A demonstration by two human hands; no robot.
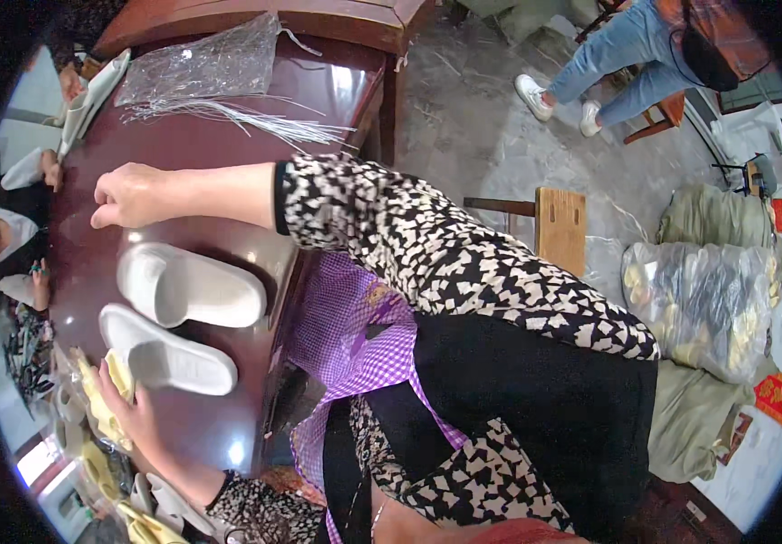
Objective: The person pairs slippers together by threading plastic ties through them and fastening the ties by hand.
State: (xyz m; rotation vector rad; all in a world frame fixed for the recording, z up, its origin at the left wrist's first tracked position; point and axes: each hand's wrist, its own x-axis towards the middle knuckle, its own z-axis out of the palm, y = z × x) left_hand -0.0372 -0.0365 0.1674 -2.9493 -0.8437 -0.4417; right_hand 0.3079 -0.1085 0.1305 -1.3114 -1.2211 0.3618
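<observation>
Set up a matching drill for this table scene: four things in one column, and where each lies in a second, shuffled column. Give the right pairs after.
Things
1. two white slippers
2. clear plastic bags
3. wooden stool
4. yellow pieces

Places
A. on the grey floor, beside the table
B. at the far end of the dark red table, by a bundle of thin clear strips
C. under the fingers of the lower hand, at the table's near edge
D. side by side mid-table, between the two hands

Pairs: 1-D, 2-B, 3-A, 4-C
</observation>
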